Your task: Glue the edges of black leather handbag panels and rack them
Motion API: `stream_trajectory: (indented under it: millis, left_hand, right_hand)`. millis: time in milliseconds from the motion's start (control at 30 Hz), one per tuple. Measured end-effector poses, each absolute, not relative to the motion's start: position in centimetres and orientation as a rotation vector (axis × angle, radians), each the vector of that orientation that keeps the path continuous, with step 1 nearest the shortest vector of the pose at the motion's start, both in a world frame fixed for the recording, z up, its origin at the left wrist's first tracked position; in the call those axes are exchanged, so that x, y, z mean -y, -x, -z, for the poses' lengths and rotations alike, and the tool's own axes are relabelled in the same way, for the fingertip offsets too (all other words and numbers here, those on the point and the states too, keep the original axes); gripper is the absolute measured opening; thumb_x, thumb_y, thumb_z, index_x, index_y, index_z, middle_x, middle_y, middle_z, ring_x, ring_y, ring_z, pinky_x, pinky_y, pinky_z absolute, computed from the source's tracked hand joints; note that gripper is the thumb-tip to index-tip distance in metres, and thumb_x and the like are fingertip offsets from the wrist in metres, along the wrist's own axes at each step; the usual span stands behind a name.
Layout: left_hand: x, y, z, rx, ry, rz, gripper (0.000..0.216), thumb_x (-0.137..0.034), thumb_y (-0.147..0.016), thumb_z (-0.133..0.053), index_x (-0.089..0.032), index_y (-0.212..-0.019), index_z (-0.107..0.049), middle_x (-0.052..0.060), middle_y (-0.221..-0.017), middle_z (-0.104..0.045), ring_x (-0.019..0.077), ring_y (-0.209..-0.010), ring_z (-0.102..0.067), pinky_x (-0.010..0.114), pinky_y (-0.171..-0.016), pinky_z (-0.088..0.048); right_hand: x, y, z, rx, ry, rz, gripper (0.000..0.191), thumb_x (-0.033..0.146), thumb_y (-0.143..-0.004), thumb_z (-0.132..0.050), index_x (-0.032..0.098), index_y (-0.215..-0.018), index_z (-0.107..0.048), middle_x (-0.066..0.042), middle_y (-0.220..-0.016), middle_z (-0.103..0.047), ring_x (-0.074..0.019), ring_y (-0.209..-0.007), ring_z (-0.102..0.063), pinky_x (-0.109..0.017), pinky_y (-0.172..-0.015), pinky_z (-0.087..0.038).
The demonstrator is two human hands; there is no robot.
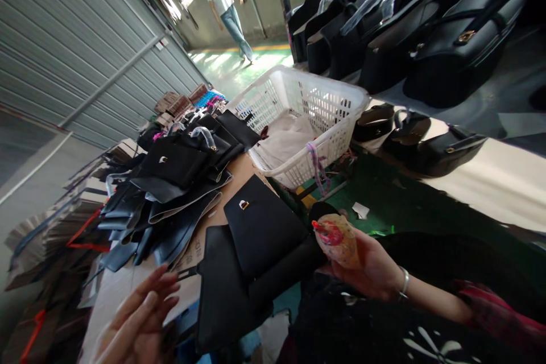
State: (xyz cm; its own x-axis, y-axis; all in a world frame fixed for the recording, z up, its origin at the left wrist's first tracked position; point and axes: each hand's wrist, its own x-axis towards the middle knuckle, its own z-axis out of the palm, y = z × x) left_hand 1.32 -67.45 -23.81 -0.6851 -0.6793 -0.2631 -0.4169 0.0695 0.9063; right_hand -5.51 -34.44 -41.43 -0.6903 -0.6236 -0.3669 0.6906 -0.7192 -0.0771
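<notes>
The right hand (371, 264) is closed around a small, glue-crusted squeeze bottle (341, 242) with a red nozzle, its tip pointing left toward the black leather flap panel (260, 227) that lies just beside it on the cardboard-topped worktable (128, 284). The panel carries a small gold clasp (243, 205) near its upper edge and overlaps a second black panel (222, 290) closer to the person. The left hand (136, 318) hovers low at the near edge of the table, fingers spread and holding nothing, a little apart from the panels.

Judging by this, the step in hand looks like applying adhesive to a bag piece: the bottle is gripped and aimed, but its nozzle does not yet meet the leather. The next move would seem to call for the free hand to pin the panel flat while the nozzle is brought down to an edge and squeezed evenly, without smearing the clasp.

Farther along the table sits a heap of cut black leather pieces (166, 199). A white plastic basket (307, 125) with pale material inside stands beyond the panel, and finished black handbags (447, 40) line a shelf to the right. Another person (224, 3) walks across the green floor in the distance.
</notes>
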Motion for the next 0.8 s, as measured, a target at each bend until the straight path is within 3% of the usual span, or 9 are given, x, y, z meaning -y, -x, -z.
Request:
stream_trajectory:
  millis: [67,133,267,367,467,567,700,800]
  left_hand:
    - [64.8,0.7,23.0,1.938,-1.219,2.038,0.061,-0.033,-0.066,-0.077,-0.019,-0.124,-0.063,0.011,-0.123,-0.072,0.0315,-0.119,-0.063,0.033,-0.087,-0.059]
    - [62.8,2.9,23.3,1.861,-1.418,2.266,0.056,-0.030,-0.081,-0.064,-0.010,-0.133,-0.055,0.020,-0.125,-0.069,0.0338,-0.117,-0.065,0.040,-0.088,-0.059]
    - [61.6,6.4,25.8,1.966,-1.583,2.350,0.030,-0.020,-0.094,-0.056,-0.004,-0.119,-0.061,0.022,-0.107,-0.073,0.0287,-0.094,-0.074,0.039,-0.084,-0.060]
    - [61.5,7.9,27.3,2.120,-1.473,2.296,0.009,-0.013,-0.090,-0.063,-0.008,-0.095,-0.069,0.013,-0.090,-0.075,0.0203,-0.078,-0.074,0.028,-0.072,-0.059]
    - [60.7,9.0,27.4,2.277,-1.335,2.306,0.006,-0.007,-0.084,-0.068,-0.011,-0.085,-0.073,0.009,-0.084,-0.076,0.0185,-0.072,-0.072,0.025,-0.065,-0.059]
    - [60.1,10.0,26.1,2.188,-1.253,2.456,0.015,-0.003,-0.079,-0.068,-0.013,-0.087,-0.075,0.010,-0.090,-0.078,0.0230,-0.081,-0.074,0.029,-0.075,-0.061]
    - [60.8,12.0,23.4,1.838,-1.103,2.540,0.022,-0.004,-0.070,-0.061,-0.019,-0.079,-0.075,0.007,-0.089,-0.079,0.0286,-0.094,-0.074,0.040,-0.087,-0.060]
    - [62.3,13.0,23.0,1.810,-0.907,2.546,0.034,-0.002,-0.061,-0.056,-0.018,-0.084,-0.075,0.006,-0.082,-0.078,0.0327,-0.100,-0.072,0.047,-0.093,-0.057]
  right_hand:
    - [34.4,5.5,41.5,-0.294,-0.438,2.328,0.039,0.056,-0.078,-0.074,0.024,-0.100,-0.075,-0.006,-0.103,-0.076,-0.0241,-0.092,-0.067,-0.043,-0.086,-0.055]
    - [34.4,5.4,41.4,-0.315,-0.451,2.318,0.039,0.057,-0.078,-0.076,0.024,-0.099,-0.075,-0.005,-0.101,-0.076,-0.0223,-0.088,-0.068,-0.039,-0.082,-0.056]
    - [34.4,5.4,41.0,-0.315,-0.399,2.328,0.043,0.056,-0.071,-0.083,0.023,-0.098,-0.075,-0.004,-0.095,-0.076,-0.0175,-0.077,-0.067,-0.029,-0.069,-0.054]
    - [34.5,5.4,40.8,-0.293,-0.330,2.355,0.045,0.056,-0.071,-0.083,0.021,-0.098,-0.074,-0.005,-0.094,-0.076,-0.0175,-0.078,-0.067,-0.029,-0.070,-0.055]
    - [34.6,5.5,40.8,-0.250,-0.211,2.396,0.046,0.057,-0.074,-0.080,0.018,-0.098,-0.074,-0.007,-0.096,-0.075,-0.0167,-0.080,-0.066,-0.027,-0.072,-0.054]
    - [34.7,5.6,41.0,-0.201,-0.144,2.409,0.046,0.058,-0.077,-0.078,0.019,-0.101,-0.074,-0.007,-0.099,-0.075,-0.0161,-0.079,-0.066,-0.029,-0.074,-0.056]
    - [34.3,5.6,41.3,-0.158,-0.183,2.466,0.041,0.053,-0.077,-0.080,0.021,-0.101,-0.073,-0.005,-0.100,-0.075,-0.0195,-0.087,-0.069,-0.041,-0.084,-0.059]
    - [33.3,5.9,41.8,-0.173,-0.319,2.528,0.037,0.049,-0.075,-0.083,0.021,-0.099,-0.073,-0.005,-0.099,-0.076,-0.0193,-0.089,-0.070,-0.037,-0.083,-0.060]
